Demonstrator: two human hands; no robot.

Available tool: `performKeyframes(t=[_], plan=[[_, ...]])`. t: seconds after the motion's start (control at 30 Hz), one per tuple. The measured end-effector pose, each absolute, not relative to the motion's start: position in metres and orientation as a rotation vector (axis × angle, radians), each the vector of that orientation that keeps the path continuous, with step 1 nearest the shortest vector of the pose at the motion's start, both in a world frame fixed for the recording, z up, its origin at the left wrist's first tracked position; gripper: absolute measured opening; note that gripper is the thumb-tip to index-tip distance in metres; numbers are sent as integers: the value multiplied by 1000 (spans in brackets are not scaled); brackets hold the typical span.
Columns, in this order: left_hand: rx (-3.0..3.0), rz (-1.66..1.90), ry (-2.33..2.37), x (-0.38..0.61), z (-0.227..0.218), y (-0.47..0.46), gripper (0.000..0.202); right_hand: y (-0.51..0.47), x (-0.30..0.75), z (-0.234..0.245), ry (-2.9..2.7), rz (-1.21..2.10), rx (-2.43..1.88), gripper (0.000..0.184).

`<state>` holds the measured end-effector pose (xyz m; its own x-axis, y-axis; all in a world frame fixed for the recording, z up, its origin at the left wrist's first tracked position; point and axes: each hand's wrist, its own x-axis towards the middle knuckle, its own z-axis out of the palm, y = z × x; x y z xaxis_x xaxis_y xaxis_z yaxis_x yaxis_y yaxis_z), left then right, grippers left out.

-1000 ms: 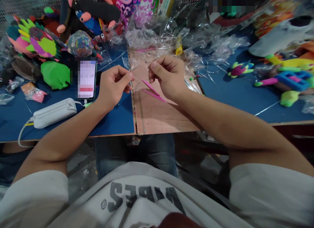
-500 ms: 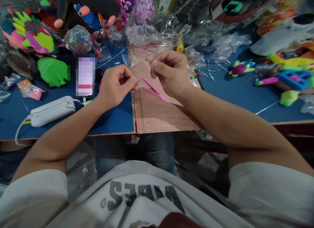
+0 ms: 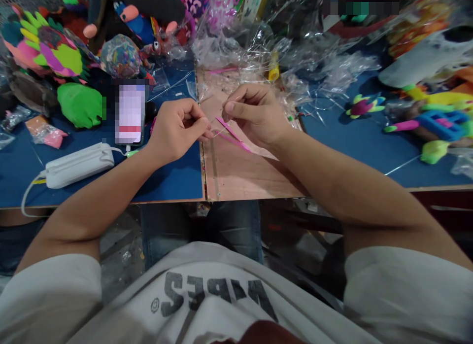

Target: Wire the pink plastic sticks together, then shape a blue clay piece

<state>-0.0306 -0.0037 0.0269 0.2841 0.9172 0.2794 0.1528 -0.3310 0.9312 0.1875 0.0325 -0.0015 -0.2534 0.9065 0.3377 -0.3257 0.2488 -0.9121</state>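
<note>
My left hand (image 3: 179, 129) is closed in a pinch above the seam between the blue and wooden parts of the tabletop. A thin, pale strand (image 3: 219, 134) sticks out from its fingertips toward the right. Just across from it, my right hand (image 3: 254, 112) is also pinched, thumb against forefinger; what lies between those fingers is too small to make out. Two slim pink sticks (image 3: 236, 137) lie on the wooden board (image 3: 244, 179) below and between the hands. The fingertips of the two hands are close together but apart.
To the left lie a phone (image 3: 130, 112), a white power bank (image 3: 79, 165) with a cable, and a green clay lump (image 3: 79, 105). Colourful clay figures (image 3: 55, 48) crowd the back left. Crumpled clear plastic (image 3: 254, 43) covers the back; more clay figures (image 3: 443, 122) sit right.
My right hand has lowered slightly and come nearer to the left one. The left hand has shifted a little to the right, and the strand at its fingertips now shows more clearly.
</note>
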Motion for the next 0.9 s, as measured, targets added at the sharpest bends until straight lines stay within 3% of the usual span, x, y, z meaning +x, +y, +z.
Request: performKeyframes(t=[0.27, 0.63, 0.9], plan=[[1661, 1356, 880, -33, 23, 8, 30, 36, 189, -5, -1294, 1176, -633, 44], [1689, 1298, 977, -31, 25, 3, 26, 36, 192, -1, -1435, 1204, -782, 55], [1584, 1386, 897, -36, 23, 15, 46, 41, 200, -1, -1547, 1169, -714, 65]])
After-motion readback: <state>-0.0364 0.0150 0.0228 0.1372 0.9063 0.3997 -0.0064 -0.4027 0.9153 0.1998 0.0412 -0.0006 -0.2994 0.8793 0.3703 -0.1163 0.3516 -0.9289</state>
